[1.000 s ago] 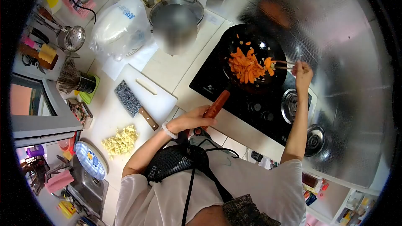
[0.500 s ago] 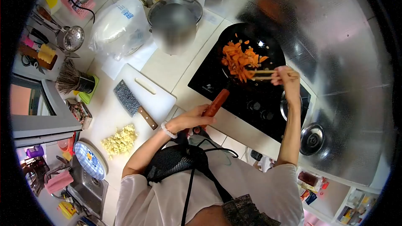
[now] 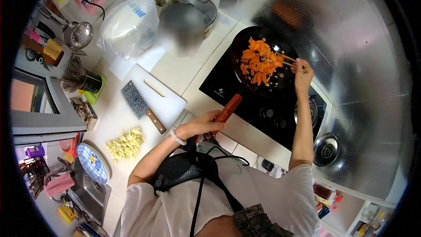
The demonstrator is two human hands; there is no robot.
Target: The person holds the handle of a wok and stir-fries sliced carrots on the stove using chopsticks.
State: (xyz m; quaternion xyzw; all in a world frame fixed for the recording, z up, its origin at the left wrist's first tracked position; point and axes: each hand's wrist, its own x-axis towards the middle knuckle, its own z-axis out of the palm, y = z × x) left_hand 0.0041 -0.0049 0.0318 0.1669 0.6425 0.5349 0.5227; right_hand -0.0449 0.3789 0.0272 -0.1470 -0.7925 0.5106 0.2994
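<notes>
My left hand (image 3: 202, 124) is closed around the red-brown handle (image 3: 229, 107) of a black wok (image 3: 280, 83), which sits on the black gas stove (image 3: 219, 85). Orange carrot slices (image 3: 258, 63) are heaped in the wok, with a few small pale bits scattered about them. Held in my right hand (image 3: 303, 73) is a pair of wooden chopsticks (image 3: 287, 59). Their tips reach the right side of the carrot heap.
Left of the stove, a white cutting board (image 3: 169, 105) bears a cleaver (image 3: 136, 101) and chopped pale-yellow food (image 3: 126, 144). Behind stand a lidded pot (image 3: 210, 11) and a plastic bag (image 3: 127, 28). A plate (image 3: 93, 164) rests beside the sink (image 3: 90, 193).
My right hand has moved farther from me with the chopsticks, over the wok's right side. The carrot slices have shifted and spread a little. My left hand keeps hold of the handle.
</notes>
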